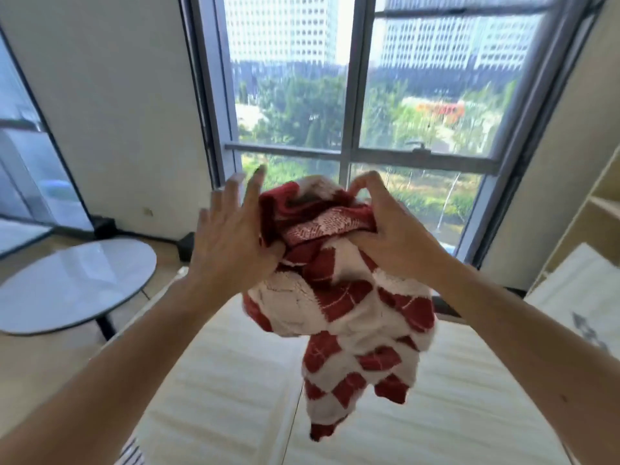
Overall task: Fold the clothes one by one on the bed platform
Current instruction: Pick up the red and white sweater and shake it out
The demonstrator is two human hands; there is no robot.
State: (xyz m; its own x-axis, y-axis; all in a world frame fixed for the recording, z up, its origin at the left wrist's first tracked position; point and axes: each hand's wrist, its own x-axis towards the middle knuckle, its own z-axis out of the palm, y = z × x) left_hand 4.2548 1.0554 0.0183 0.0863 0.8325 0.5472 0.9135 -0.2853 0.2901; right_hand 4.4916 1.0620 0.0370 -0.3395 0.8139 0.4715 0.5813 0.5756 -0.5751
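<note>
Right-hand fingers [364,182] pinch the bunched top of one red-and-white checked sweater [339,297]; left-hand fingers [235,199] are spread, thumb against the knit. It hangs in the air above the bed platform [218,380]. Step: opening it out; next, find the shoulders and lay it flat. Two hands, one garment.

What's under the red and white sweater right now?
The sweater hangs bunched in the air, gripped by the right hand. Below it lies the pale bed platform, bare where visible. The strip directly behind the hanging fabric is hidden.
</note>
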